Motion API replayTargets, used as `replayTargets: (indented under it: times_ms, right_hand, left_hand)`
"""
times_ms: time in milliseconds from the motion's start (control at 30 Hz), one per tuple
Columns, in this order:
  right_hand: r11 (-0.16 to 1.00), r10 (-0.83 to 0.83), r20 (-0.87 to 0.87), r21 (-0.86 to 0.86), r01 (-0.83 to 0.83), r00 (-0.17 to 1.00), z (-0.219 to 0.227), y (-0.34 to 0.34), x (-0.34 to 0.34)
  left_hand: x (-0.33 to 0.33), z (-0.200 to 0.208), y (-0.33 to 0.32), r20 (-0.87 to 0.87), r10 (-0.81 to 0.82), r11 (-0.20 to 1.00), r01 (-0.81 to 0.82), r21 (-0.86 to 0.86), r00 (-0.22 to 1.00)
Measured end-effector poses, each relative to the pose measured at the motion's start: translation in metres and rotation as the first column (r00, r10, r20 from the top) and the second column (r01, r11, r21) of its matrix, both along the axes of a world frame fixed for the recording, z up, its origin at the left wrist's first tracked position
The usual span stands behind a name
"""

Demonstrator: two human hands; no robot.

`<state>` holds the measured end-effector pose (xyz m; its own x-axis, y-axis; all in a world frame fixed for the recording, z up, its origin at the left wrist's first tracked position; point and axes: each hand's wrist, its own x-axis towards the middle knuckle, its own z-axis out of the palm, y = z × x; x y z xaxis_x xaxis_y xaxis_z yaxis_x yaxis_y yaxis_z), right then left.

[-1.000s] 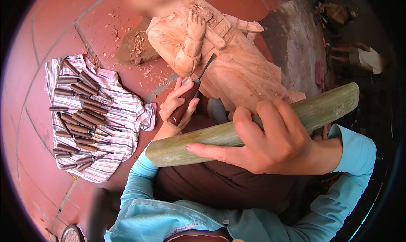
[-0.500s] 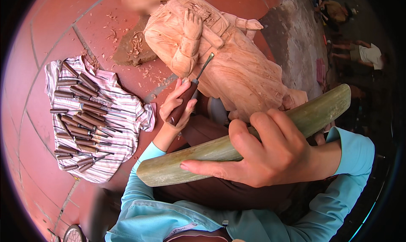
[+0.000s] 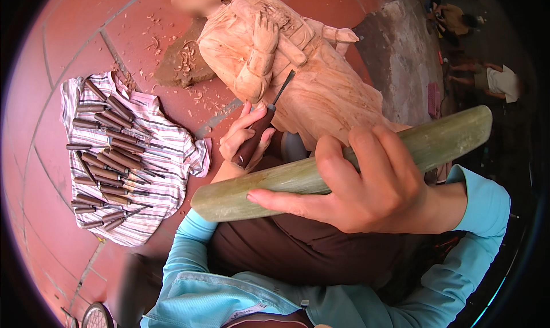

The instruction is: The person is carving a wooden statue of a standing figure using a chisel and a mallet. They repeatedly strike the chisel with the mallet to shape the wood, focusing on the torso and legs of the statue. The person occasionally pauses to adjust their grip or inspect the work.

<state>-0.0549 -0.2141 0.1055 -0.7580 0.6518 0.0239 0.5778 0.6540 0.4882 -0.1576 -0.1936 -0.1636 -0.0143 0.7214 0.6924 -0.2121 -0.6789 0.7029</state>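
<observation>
A carved wooden statue (image 3: 335, 81) of a robed figure lies on its back ahead of me. My left hand (image 3: 238, 134) is closed round the dark brown handle of a carving gouge (image 3: 256, 137). Its metal blade slants up and right, with the tip over the statue's robe below the forearm; whether it touches cannot be told. Across my front, my right hand (image 3: 381, 193) grips a long, thick greenish piece (image 3: 258, 195) like bamboo or wood, fingers over the top and thumb along the near side. Its left end hides part of my left wrist.
Several brown-handled carving tools (image 3: 114, 156) lie on a striped shirt (image 3: 154, 213) at left. A brown block (image 3: 186, 58) with shavings sits beside the statue on red tiles (image 3: 74, 35). A grey slab (image 3: 401, 47) lies beyond at right. Two people are at far right; a wheel shows lower left.
My right hand has lifted the greenish piece slightly up and to the right. My left hand and the gouge have shifted a little rightward.
</observation>
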Motion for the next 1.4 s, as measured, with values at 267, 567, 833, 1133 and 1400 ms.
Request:
replayTargets:
  times_ms: [267,567,833,1133,1400]
  right_hand:
    - [0.998,0.013,0.045,-0.058,-0.010,0.999,0.005,-0.001,0.000]
    - [1.000,-0.003,0.071,0.017,0.002,0.997,0.001,-0.001,0.008]
    - [0.979,-0.136,-0.233,-0.181,0.095,0.963,0.025,-0.011,0.067]
    - [0.785,-0.569,-0.702,-0.307,0.539,0.428,-0.011,-0.042,0.161]
    - [0.695,-0.664,-0.720,-0.492,0.524,0.204,-0.006,-0.047,0.152]
  left_hand:
    - [0.011,0.001,0.001,0.074,0.088,0.996,-0.087,-0.016,0.993]
    - [0.006,0.016,-0.003,-0.081,0.072,0.994,-0.079,-0.079,0.994]
    - [0.006,0.072,0.002,0.320,-0.281,0.951,0.308,-0.037,0.905]
    - [0.099,0.135,0.040,0.011,-0.148,0.919,0.133,0.372,0.989]
    - [0.108,0.135,0.045,-0.054,-0.036,0.967,0.049,0.249,0.998]
